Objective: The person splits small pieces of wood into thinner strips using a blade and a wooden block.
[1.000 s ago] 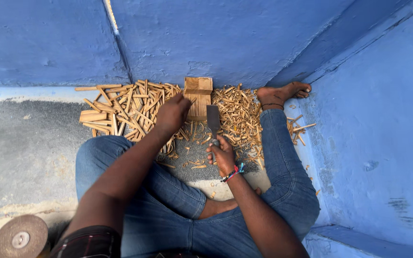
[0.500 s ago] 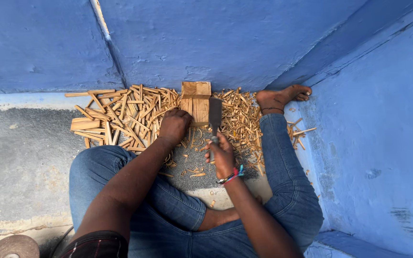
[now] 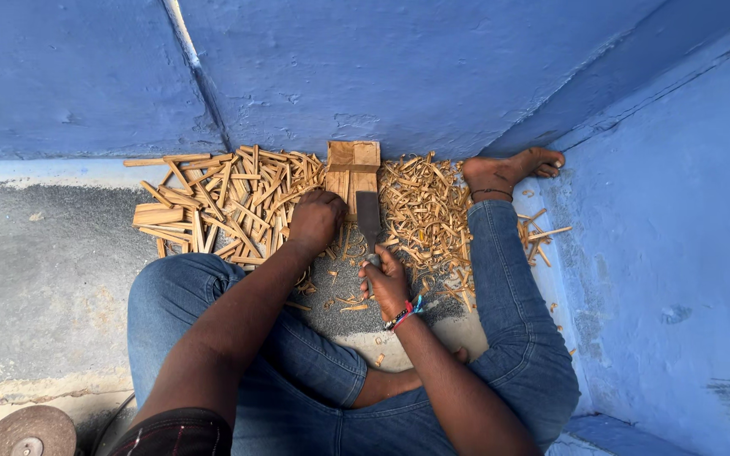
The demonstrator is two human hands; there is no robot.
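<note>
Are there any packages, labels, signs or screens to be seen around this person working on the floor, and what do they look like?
None in view: no package, label, sign or screen.
What is there: bare blue walls, a wooden block, piles of wood sticks and shavings.
The right hand grips a flat blade; the left hand rests closed beside the block.

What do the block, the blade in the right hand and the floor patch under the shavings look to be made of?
Block: bare, unfinished pale wood with visible grain. Blade in the right hand: probably steel, dull grey and flat. Floor: likely rough concrete, speckled grey and cracked.
</note>
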